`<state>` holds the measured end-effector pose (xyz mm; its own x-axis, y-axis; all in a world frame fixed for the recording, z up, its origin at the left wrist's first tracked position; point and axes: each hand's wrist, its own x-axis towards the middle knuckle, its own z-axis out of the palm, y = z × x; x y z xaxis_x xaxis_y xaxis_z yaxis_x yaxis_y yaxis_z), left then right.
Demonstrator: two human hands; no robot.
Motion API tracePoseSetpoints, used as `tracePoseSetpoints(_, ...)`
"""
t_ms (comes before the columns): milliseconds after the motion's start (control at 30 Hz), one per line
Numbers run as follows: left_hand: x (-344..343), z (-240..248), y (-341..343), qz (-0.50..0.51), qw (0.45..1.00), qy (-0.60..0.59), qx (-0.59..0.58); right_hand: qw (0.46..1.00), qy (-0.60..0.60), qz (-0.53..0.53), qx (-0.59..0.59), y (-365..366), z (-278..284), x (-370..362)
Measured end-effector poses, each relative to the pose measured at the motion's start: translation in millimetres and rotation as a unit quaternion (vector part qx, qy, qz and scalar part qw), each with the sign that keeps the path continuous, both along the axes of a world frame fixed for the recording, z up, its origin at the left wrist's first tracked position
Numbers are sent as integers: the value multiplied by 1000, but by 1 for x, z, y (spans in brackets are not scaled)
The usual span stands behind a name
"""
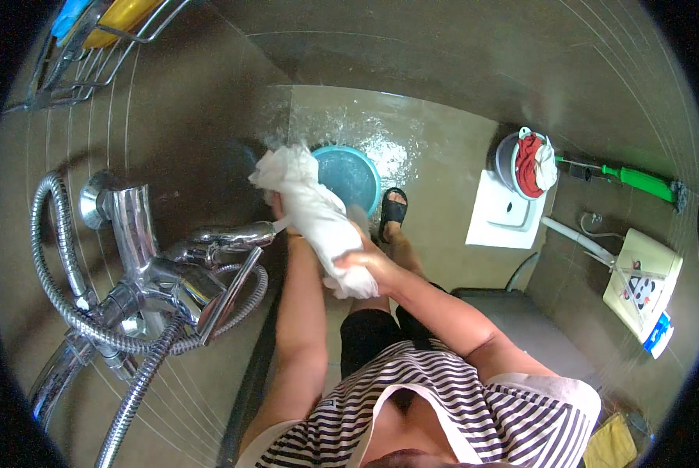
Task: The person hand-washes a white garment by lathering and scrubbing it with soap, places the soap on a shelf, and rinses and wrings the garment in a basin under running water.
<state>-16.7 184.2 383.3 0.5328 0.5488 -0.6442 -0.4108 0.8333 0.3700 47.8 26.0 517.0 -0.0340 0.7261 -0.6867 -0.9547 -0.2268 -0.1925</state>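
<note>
A bunched wet white cloth (310,210) stretches slantwise between my two hands in front of the chrome tap. My right hand (369,264) is closed around its lower right end, fingers pressed into the fabric. Toward the upper left end, my left hand (278,207) is at the cloth, largely covered by it; the visible part seems to grip it. Just beyond the cloth a round blue basin (378,186) with water in it stands on the floor. The tap's spout (236,234) points at the cloth near my left wrist.
The chrome mixer tap (154,281) with its coiled hose fills the left side. A wire rack (104,74) hangs upper left. At right are a white squat toilet (490,214), a bucket (505,160) with red and white cloths, and a green-handled brush (646,183). The tiled floor (435,132) is wet.
</note>
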Motion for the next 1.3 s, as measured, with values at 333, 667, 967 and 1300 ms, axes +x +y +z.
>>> tracePoseSetpoints(333,40,81,40,-511,411,474,587,951,270,-147,-8,-3,-35,-39)
tracePoseSetpoints(667,16,101,12,-413,778,190,433,909,181,-374,-17,-58,-35,-34)
tracePoseSetpoints(967,-114,-82,-37,-168,919,357,10,905,65,-370,-200,-181,-22,-40)
tracePoseSetpoints(1300,-78,-262,-198,-595,429,348,584,891,109,-378,-227,-269,-92,-73)
